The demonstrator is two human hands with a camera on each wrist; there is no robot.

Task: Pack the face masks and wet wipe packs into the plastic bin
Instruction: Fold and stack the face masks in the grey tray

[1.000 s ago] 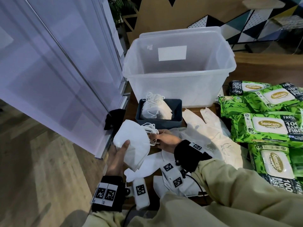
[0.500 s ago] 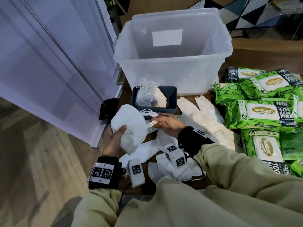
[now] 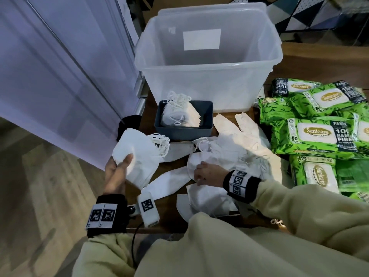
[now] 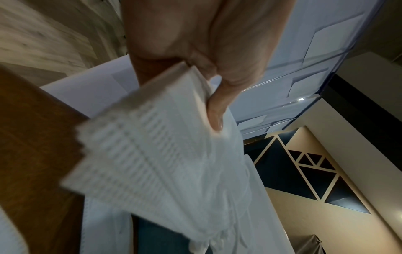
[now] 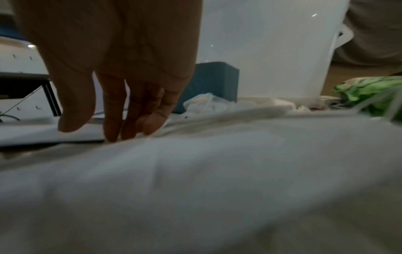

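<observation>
My left hand grips a stack of white folded face masks by its lower edge, thumb on top, held above the table's left edge; the left wrist view shows the left hand pinching the mask stack. My right hand lies with fingers straight on a loose pile of masks on the table; in the right wrist view the right hand's fingertips touch a mask. The clear plastic bin stands empty at the back. Green wet wipe packs are heaped on the right.
A small dark blue tray holding more masks sits in front of the bin. A white partition runs along the left of the wooden table. Wooden floor lies beyond the table's left edge.
My right hand let go of the ear loops of the held stack and moved down and right onto the loose mask pile. The left hand keeps its stack.
</observation>
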